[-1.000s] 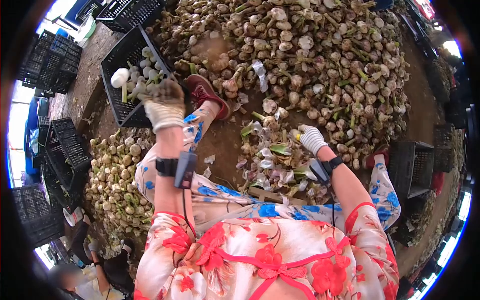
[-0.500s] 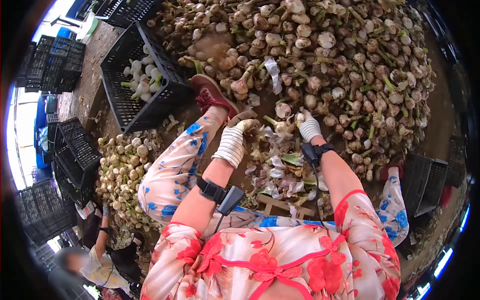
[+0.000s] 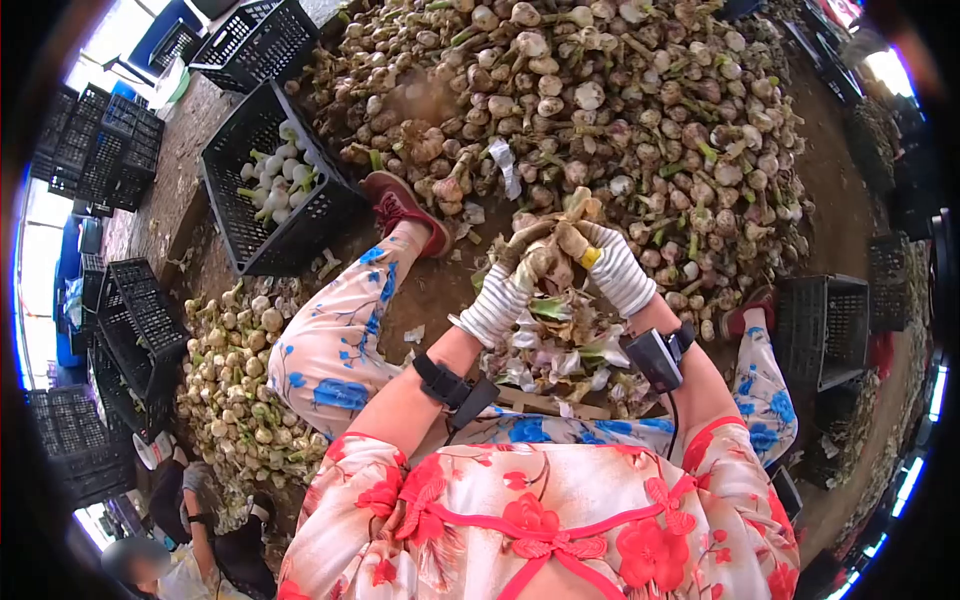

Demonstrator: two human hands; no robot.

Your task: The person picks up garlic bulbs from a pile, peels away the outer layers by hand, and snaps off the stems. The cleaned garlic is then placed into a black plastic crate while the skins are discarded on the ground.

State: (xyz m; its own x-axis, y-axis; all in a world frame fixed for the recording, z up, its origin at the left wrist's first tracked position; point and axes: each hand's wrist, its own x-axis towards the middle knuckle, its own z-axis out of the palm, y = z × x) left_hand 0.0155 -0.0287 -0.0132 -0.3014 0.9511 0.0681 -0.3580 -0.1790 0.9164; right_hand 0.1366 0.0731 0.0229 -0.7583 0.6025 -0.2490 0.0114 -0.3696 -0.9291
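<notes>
**Two-handed work on a single garlic bulb, mid-frame**

Nearest, along the bottom of the frame, a floral top, with patterned trousers spread to either side. Above, at the centre, left hand and right hand, both in striped gloves, together and closed around the bulb, with a dry brownish piece jutting out above the fingertips. Hard to make out exact finger placement or the amount of skin on the bulb, with the gloves covering most of it.

Probably partway through stripping loose outer layers, judging by the two-handed hold and the litter of papery skins on the ground just below. From here, seemingly calling for a firm hold on one side and a careful tug on the other.

Farther out, at lower left, a smaller heap of bulbs and, near the dark rim, a co-worker. At upper left, a black crate with white bulbs inside, a red shoe just beside. Beyond, across the upper middle, a broad heap of stemmed, dirtier bulbs.
</notes>
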